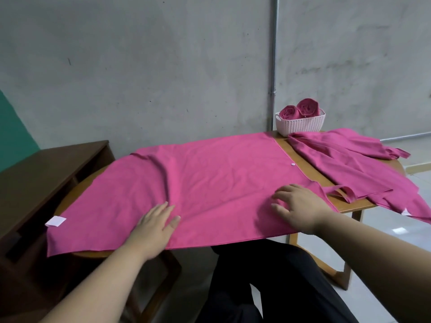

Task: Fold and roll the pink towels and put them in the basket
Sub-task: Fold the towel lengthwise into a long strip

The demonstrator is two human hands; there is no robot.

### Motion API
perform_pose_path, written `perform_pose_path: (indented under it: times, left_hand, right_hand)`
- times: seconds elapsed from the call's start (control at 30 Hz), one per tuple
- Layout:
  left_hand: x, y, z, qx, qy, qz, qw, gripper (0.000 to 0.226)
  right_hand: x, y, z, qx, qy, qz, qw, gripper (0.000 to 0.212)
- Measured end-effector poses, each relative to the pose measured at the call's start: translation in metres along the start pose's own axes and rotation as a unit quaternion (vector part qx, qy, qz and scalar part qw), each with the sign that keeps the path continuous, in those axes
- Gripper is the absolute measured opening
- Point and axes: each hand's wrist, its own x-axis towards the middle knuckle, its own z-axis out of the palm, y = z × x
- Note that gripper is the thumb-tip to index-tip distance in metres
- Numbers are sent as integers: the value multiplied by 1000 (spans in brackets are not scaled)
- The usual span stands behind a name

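The big pink cloth towel (210, 183) lies spread flat over the wooden table (287, 148). My left hand (154, 227) rests flat on it with straight fingers. My right hand (300, 208), well apart, touches it with slightly bent fingers and grips nothing. A second crumpled pink towel (349, 164) lies at the right. Behind it, the white woven plastic basket (300, 125) holds two rolled pink towels (298, 110).

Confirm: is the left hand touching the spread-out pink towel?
Touching. The head view shows the left hand lying flat, fingers straight, on the spread-out pink towel near its front edge.
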Motion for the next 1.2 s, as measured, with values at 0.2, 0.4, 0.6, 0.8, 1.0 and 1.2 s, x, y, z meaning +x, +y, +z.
perform_pose_path:
  times: [0.2, 0.4, 0.6, 0.8, 1.0, 1.2]
  left_hand:
    - [7, -18, 7, 112, -67, -83, 988, 78]
    - [-12, -8, 10, 114, -81, -121, 983, 86]
    - [-25, 3, 2, 127, -66, -117, 983, 86]
    - [23, -14, -14, 126, 4, -46, 991, 68]
    - [24, -34, -1, 106, -75, -73, 989, 74]
    - [7, -26, 3, 118, -80, -86, 986, 75]
  right_hand:
    - [17, -6, 34, -47, -107, 99, 988, 85]
    - [2, -7, 33, -59, -112, 105, 986, 113]
    - [-9, -11, 24, -64, -122, 102, 985, 103]
    - [34, -14, 20, -61, -57, 123, 989, 58]
    - [51, -18, 41, -54, -141, 105, 983, 82]
    - [39, -19, 38, -49, -153, 112, 981, 109]
